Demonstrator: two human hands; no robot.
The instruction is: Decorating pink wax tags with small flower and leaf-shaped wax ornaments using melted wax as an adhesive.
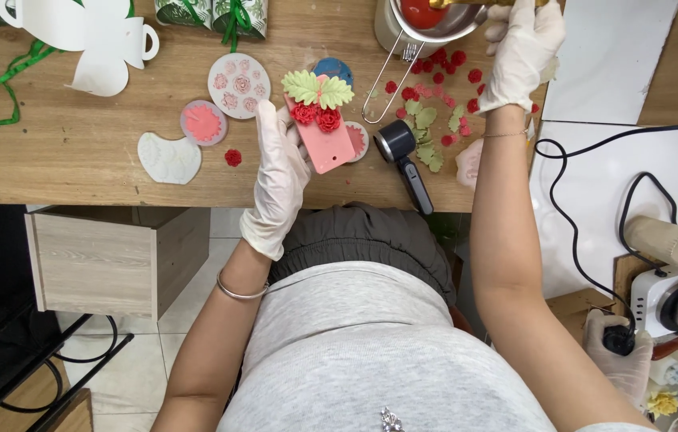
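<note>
Resting on the wooden tabletop (75,152), the gloved left hand (279,172) lies along the left edge of a pink slab (327,144), its fingers flat and touching it rather than clenched, so the grip is released. The slab lies near the tabletop's front edge and carries two red roses (316,117) and pale green leaves (319,88) at its far end. The gloved right hand (524,52) is raised at the far right, its grip clenched on a gold-coloured handle (483,3) over a metal pot (423,28) that holds something red. Loose red roses and green leaves (435,104) are scattered just below the pot. A black torch-like tool (404,160) lies just right of the slab. Left of the hand sit round flower moulds (239,84), a pink round mould (204,123), a white leaf mould (168,158) and one loose small red rose (232,158).
</note>
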